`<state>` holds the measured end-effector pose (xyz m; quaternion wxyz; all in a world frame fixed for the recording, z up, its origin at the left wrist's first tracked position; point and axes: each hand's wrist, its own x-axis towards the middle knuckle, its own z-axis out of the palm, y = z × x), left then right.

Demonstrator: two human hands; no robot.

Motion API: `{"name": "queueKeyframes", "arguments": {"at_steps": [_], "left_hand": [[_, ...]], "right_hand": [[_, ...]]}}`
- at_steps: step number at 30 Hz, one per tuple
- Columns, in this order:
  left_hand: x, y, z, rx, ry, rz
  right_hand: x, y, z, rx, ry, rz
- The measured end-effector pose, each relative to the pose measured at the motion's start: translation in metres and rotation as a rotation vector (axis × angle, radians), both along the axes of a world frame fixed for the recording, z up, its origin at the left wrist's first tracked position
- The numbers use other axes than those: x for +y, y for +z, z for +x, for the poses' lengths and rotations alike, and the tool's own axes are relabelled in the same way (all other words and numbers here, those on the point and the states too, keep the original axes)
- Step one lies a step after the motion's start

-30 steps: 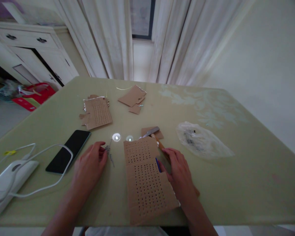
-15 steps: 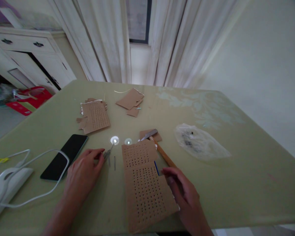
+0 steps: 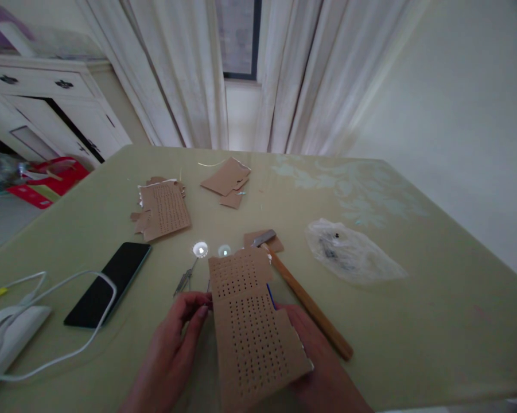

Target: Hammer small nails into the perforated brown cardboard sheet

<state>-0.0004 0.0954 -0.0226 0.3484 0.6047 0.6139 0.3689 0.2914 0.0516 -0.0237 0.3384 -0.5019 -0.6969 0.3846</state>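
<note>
A brown cardboard piece [image 3: 258, 332] with rows of punched holes lies tilted toward me in the middle. My right hand [image 3: 314, 355] grips its right edge, with most fingers hidden beneath it. A blue strip [image 3: 271, 296] shows at the cardboard's notch. At the cardboard's left edge, my left hand [image 3: 183, 332] pinches a thin grey nail [image 3: 208, 285], whose upper end shows above the fingertips. Several thin metal pieces [image 3: 183, 282] lie just beyond that hand. A hammer [image 3: 312, 304] with a wooden handle rests right of the cardboard, its head on a small cardboard scrap [image 3: 278, 244].
Left on the table [image 3: 404, 332] are a dark phone [image 3: 107, 287] and a white power strip [image 3: 17, 338] with a looped cable. Torn cardboard [image 3: 166, 209] and folded cardboard [image 3: 227, 176] lie farther back. A clear plastic bag [image 3: 353, 255] with dark bits is at right.
My left hand has moved right from the metal pieces to the cardboard's left edge, a nail shifting with it. My right hand has slid further under the cardboard, leaving the hammer handle uncovered.
</note>
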Motion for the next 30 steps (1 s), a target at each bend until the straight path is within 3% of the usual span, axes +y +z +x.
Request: {"name": "queueKeyframes", "arguments": {"at_steps": [4,8,11,14,18,23,26,30], "left_hand": [[0.001,-0.003,0.015,-0.139,0.052,0.014],[0.016,0.001,0.014,-0.181,0.026,0.005],[0.029,0.017,0.009,-0.122,0.083,0.104],[0.044,0.045,0.005,-0.089,0.157,0.258],[0.068,0.066,0.011,-0.124,0.022,0.326],[0.073,0.046,0.017,-0.243,-0.044,0.468],[0.066,0.034,0.015,-0.271,-0.103,0.488],[0.062,0.031,0.012,-0.262,-0.162,0.458]], "right_hand": [[0.012,0.008,-0.009,-0.088,-0.01,0.05],[0.025,0.012,-0.005,-0.21,-0.021,0.146],[0.035,0.016,0.011,-0.296,-0.001,0.162],[0.052,0.029,0.029,-0.359,-0.012,0.148],[0.088,0.047,0.039,-0.481,-0.032,0.169],[0.118,0.039,0.032,-0.48,-0.023,0.057],[0.117,0.025,0.031,-0.451,-0.023,0.014],[0.112,0.016,0.034,-0.413,-0.01,-0.036]]}}
